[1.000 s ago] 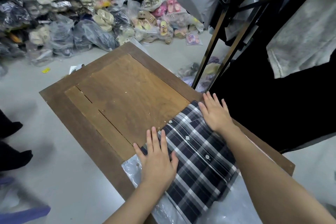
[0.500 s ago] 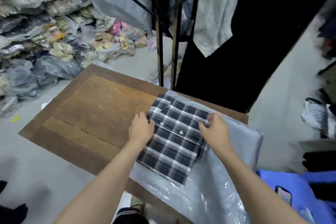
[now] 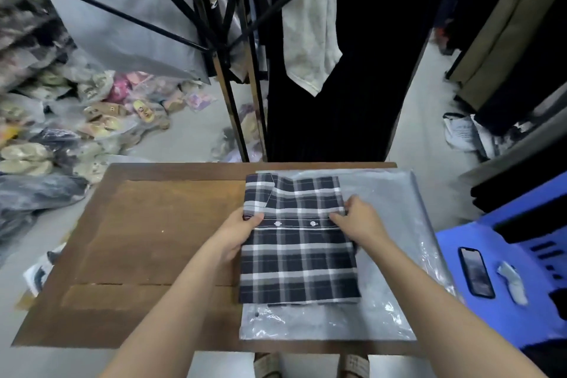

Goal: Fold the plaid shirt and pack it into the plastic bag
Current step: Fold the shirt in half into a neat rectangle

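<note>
Fingers of the left hand (image 3: 237, 232) curl around the left edge of the folded plaid shirt (image 3: 297, 255), thumb on top near the button placket; fingers of the right hand (image 3: 357, 219) pinch the shirt's right edge at the same height. Both hands thus hold the garment by opposite sides. The shirt, navy with white and grey checks, lies folded into a rectangle with its collar at the far end and two white buttons (image 3: 277, 223) visible between the hands. It rests on top of a clear plastic bag (image 3: 383, 193), which lies flat on the right part of a brown wooden table (image 3: 153, 239); the bag's edges extend beyond the shirt on the far, right and near sides. To the right, a blue plastic stool (image 3: 506, 310) carries a dark smartphone (image 3: 476, 272), screen up. Bagged slippers (image 3: 101, 113) are heaped on the floor at left. No brand, label or legible writing can be made out.
</note>
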